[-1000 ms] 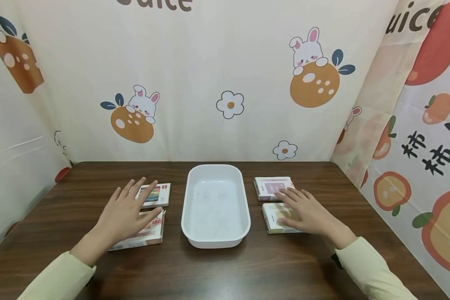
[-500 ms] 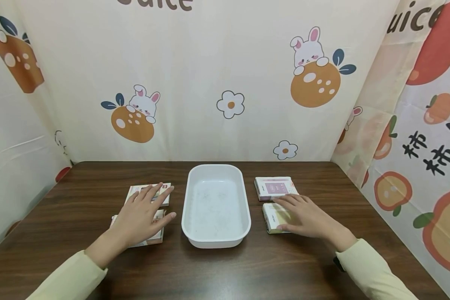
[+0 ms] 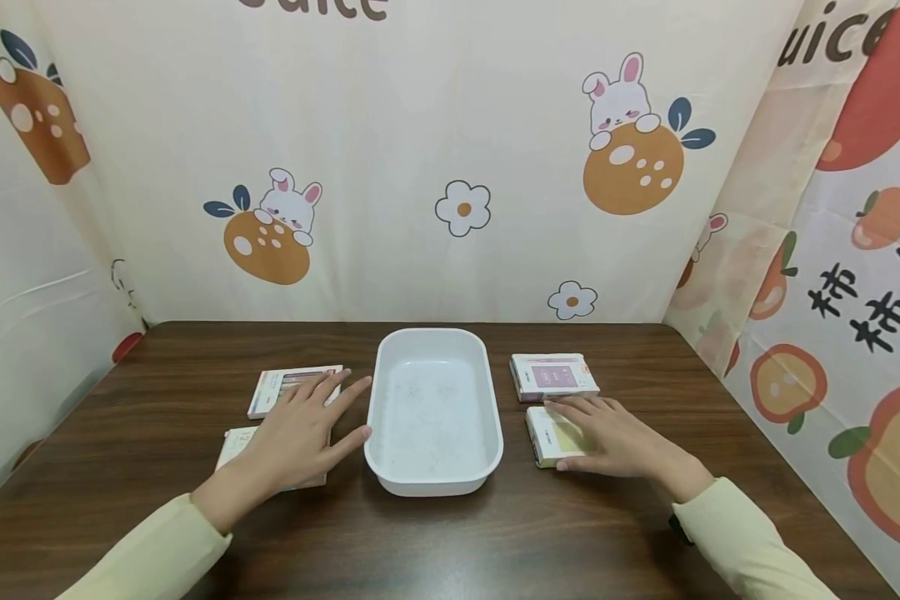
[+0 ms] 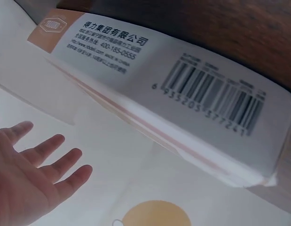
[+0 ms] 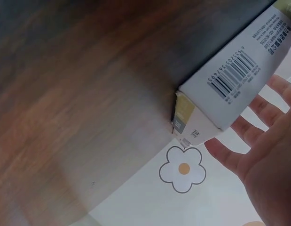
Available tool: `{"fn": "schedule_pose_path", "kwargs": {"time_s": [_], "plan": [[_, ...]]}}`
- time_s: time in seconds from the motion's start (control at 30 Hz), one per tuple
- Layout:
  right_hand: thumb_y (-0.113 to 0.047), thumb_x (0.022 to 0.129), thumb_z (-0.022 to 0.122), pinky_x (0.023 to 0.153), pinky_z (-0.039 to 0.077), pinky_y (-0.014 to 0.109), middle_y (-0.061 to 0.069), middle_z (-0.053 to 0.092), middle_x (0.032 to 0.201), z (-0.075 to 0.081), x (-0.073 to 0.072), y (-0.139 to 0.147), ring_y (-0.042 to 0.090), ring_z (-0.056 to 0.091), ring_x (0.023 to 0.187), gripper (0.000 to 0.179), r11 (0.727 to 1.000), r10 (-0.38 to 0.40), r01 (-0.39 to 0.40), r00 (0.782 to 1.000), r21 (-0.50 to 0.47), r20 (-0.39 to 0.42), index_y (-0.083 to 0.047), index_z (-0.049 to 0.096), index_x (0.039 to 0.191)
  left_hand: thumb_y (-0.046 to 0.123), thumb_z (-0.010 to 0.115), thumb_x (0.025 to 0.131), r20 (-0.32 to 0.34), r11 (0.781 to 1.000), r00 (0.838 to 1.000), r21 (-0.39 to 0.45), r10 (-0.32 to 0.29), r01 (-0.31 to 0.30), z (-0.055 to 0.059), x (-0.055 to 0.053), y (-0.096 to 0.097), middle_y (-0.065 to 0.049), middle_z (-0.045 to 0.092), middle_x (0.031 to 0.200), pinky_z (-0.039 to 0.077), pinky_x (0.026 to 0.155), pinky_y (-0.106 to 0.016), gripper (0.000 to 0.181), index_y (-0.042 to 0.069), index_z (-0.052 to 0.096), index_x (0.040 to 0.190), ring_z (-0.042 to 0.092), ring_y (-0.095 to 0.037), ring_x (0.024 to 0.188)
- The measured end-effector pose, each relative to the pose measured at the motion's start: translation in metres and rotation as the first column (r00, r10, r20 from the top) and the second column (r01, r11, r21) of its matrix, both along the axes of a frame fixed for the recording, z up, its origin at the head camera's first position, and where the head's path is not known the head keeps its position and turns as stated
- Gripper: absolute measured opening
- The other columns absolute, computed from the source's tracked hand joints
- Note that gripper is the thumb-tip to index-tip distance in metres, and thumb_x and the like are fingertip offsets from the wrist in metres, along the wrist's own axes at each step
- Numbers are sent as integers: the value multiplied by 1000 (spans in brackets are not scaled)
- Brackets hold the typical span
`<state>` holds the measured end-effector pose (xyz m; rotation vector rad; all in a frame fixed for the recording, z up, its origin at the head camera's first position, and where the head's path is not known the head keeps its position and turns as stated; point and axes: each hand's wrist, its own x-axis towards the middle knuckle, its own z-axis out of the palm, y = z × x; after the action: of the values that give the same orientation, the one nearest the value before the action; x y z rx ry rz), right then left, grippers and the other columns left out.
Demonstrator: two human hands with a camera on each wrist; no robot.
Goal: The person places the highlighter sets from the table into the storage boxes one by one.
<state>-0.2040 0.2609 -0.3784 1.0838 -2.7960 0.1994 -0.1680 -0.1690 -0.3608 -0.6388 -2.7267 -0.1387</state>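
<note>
My left hand, fingers spread and straight, is held over the front left box, hiding much of it. Its fingertips and thumb reach the left rim of a white plastic tray in the head view. That front left box shows a barcode side in the left wrist view, apart from the fingers. My right hand lies across a white box with a yellow-green panel. Its fingertips are at the box's far edge and the thumb at the near edge. The fingers look extended beside this box in the right wrist view.
Behind the left hand lies a flat white box with a coloured picture. A white box with a purple panel lies just behind the yellow-green one. The dark wooden table ends at a printed curtain at the back.
My left hand has moved right, from over the two left boxes to the tray's left rim. The right hand has come down slightly closer over the yellow-green box. The boxes and tray stay put.
</note>
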Motion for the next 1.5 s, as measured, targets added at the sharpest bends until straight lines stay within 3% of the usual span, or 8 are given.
{"fn": "schedule_pose_path", "kwargs": {"time_s": [0.37,0.63,1.2,1.5], "plan": [[-61,71,65,88,40,52,5,53,126,-1,-2,1,24,50,116,81,1000,17,-17,1000,12,-1,-16,44,136,62,39,87,62,999,997,-3,-35,35,-2,-1,9,-7,44,138,32,99,-55,61,28,40,138,42,-32,125],[-63,71,63,87,42,50,4,54,123,-2,-4,3,22,51,113,81,999,35,-35,999,16,-8,-15,46,134,66,31,88,144,999,989,-17,-36,39,-5,-4,11,-5,42,140,30,100,-56,62,31,37,139,40,-30,127],[-64,69,63,87,42,49,3,54,122,2,-7,1,21,50,114,83,1000,25,-25,998,10,50,-14,46,134,58,35,90,105,995,989,6,-100,100,-10,-5,12,-4,47,134,35,96,-50,56,26,45,135,44,-24,121],[-63,71,64,87,41,49,3,55,124,8,-7,-1,23,50,114,80,1000,11,-13,999,28,50,-14,47,133,58,36,90,96,994,990,5,-106,106,-9,-5,12,-4,48,133,36,96,-50,55,25,46,133,44,-23,121]]}}
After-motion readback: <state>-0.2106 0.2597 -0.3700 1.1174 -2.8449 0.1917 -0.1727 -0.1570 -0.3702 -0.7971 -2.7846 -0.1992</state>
